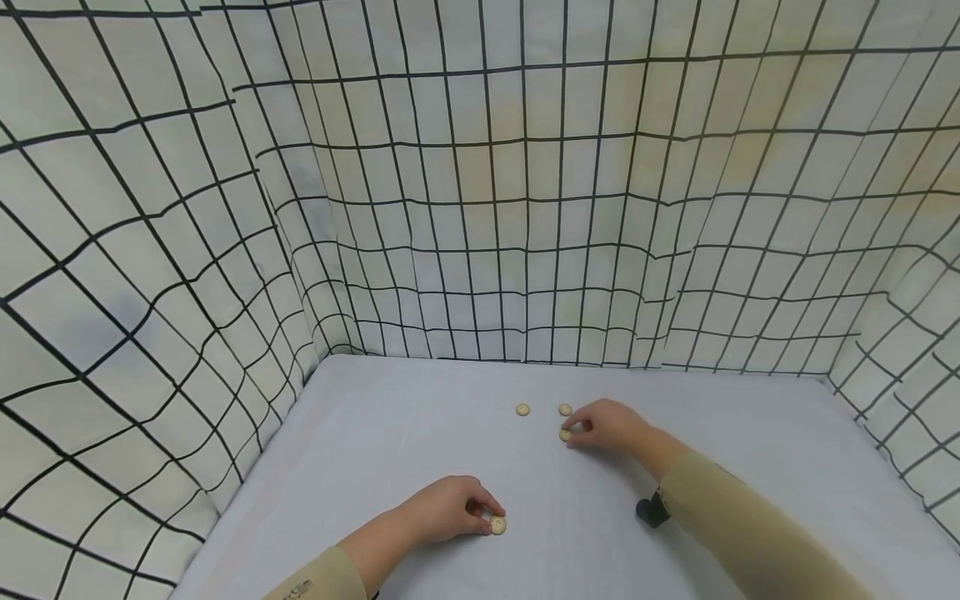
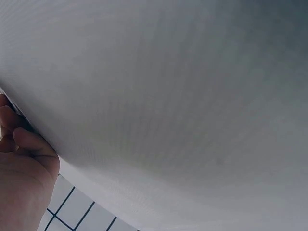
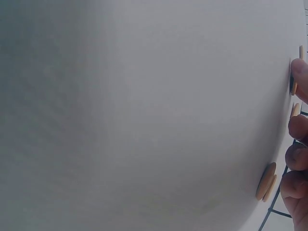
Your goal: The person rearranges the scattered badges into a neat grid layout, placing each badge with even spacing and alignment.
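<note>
On the white tabletop [image 1: 555, 500] lie several small round beige discs, button-like, with faint marks. My left hand [image 1: 452, 510] pinches the nearest disc [image 1: 498, 525] between thumb and index finger, low over the cloth. Further back, my right hand [image 1: 611, 425] holds another disc [image 1: 565, 435] by its edge with thumb and index fingertips. Just behind that one lies a third disc [image 1: 566, 410], and a separate disc [image 1: 522, 410] sits to its left. In the right wrist view, discs [image 3: 266, 182] show nearly edge-on beside the fingers. The left wrist view hides the left hand's disc.
White walls with a black grid [image 1: 480, 208] enclose the table at the back and both sides. A small black object [image 1: 652, 510] hangs at the right sleeve's cuff [image 1: 678, 479]. The left sleeve [image 1: 322, 579] enters at the bottom edge.
</note>
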The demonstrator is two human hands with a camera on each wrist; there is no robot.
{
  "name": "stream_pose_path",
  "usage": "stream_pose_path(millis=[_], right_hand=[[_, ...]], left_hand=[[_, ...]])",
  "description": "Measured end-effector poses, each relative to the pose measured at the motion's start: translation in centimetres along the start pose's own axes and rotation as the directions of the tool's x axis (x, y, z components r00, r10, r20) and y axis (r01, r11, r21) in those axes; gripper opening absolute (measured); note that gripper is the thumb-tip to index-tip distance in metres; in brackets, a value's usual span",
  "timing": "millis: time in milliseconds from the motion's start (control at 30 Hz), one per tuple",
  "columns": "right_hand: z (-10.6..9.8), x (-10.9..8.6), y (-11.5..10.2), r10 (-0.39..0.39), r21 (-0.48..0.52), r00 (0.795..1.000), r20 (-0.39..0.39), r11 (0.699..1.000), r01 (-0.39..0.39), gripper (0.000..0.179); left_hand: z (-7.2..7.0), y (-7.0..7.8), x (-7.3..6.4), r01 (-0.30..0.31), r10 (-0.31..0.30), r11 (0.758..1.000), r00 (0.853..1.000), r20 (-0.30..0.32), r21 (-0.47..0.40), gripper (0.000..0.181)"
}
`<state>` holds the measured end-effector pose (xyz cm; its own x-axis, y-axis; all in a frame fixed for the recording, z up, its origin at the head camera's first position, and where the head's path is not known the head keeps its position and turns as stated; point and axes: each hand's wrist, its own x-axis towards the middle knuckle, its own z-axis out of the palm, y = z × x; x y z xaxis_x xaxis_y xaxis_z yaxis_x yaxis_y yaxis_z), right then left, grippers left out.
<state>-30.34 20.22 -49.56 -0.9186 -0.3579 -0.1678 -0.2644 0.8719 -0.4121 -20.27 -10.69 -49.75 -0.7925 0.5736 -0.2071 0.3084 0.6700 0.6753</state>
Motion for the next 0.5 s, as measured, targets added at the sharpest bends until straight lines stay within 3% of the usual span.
stream_pose_path(millis=[500], right_hand=[[0.01, 0.21, -0.22, 0.031, -0.013, 0.999, -0.012, 0.999, -0.031, 0.024]], left_hand=[[0.03, -0.04, 0.04, 0.014, -0.014, 1.000, 1.000, 0.004, 0.009, 0.015]])
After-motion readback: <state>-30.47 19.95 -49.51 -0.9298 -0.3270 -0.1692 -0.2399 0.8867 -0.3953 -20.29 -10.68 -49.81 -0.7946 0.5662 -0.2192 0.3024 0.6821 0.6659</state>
